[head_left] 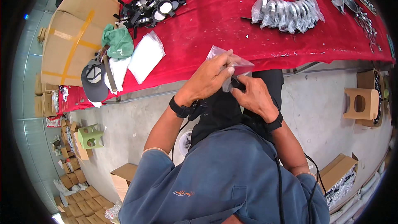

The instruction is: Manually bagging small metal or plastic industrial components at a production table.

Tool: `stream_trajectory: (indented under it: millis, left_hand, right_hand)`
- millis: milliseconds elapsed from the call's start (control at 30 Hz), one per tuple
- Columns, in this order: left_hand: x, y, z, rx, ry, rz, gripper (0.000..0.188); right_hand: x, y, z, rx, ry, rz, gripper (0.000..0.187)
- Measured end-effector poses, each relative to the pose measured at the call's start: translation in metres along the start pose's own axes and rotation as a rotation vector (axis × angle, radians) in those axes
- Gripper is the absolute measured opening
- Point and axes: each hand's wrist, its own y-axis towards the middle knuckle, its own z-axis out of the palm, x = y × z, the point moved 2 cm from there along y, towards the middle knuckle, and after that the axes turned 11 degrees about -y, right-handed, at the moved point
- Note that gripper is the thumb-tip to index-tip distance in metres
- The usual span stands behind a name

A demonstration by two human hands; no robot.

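Over my lap, close to the table's front edge, my left hand (211, 76) pinches a clear plastic bag (243, 63) between thumb and fingers. My right hand (255, 95) is closed at the lower end of that bag. A small black piece (236, 84) shows at its fingertips; its kind is mostly hidden by the fingers and the plastic. To the left of the hands lies a stack of flat, clear-white plastic bags (146, 58). Farther back is a heap of round silver-rimmed pieces with black brackets (159, 6). A row of similar round pieces in clear bags (287, 13) lies at the back right.
A red cloth (207, 25) covers the table. At its left are a cardboard box (68, 45), a grey cap (94, 79), a hammer-like tool with a wooden handle (109, 72) and a green bag (118, 41). A green stool (90, 136) and a brown stool (360, 103) stand on the floor.
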Motion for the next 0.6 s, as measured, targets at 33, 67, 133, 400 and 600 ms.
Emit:
stream_trajectory:
  millis: [33,67,133,400,600]
  left_hand:
    - [-0.002,0.0,0.001,0.025,0.036,0.023,0.028]
    - [-0.003,0.0,0.0,0.025,0.035,0.023,0.028]
    - [-0.009,0.0,-0.002,0.107,0.143,0.064,0.032]
    - [-0.019,-0.015,0.026,-0.114,0.139,0.322,0.029]
    - [0.03,-0.029,0.048,-0.496,-0.187,0.052,0.031]
  right_hand:
    - [-0.001,0.001,0.002,0.044,0.032,-0.026,0.026]
    - [-0.001,0.002,0.005,0.045,0.031,-0.026,0.026]
    - [-0.004,0.005,0.014,0.06,0.26,0.009,0.026]
    - [-0.032,0.009,0.042,-0.214,0.625,0.234,0.035]
    - [-0.03,0.008,0.036,-0.286,0.577,0.158,0.031]
